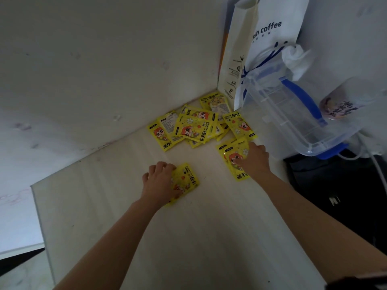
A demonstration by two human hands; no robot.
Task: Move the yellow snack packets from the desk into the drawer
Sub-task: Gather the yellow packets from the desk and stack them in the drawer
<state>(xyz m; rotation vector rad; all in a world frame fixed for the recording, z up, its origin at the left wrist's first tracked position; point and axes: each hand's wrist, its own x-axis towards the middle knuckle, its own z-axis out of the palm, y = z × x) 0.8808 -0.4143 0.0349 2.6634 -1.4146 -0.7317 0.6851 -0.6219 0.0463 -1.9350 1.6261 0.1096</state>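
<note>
Several yellow snack packets (pixel 196 124) with a red-haired cartoon figure lie heaped in the far corner of the pale desk (pixel 188 237). My left hand (pixel 160 182) rests fingers-down on one separate packet (pixel 187 181) nearer to me, gripping its left edge. My right hand (pixel 254 160) presses on a small stack of packets (pixel 231 155) to the right of the heap, fingers curled over it. No drawer is in view.
A white coffee paper bag (pixel 251 38) stands in the corner behind the heap. A clear plastic box with blue clips (pixel 293 118) lies tilted at the right, beside a sealed cup (pixel 343 101). A dark bag (pixel 335 195) sits off the desk's right edge.
</note>
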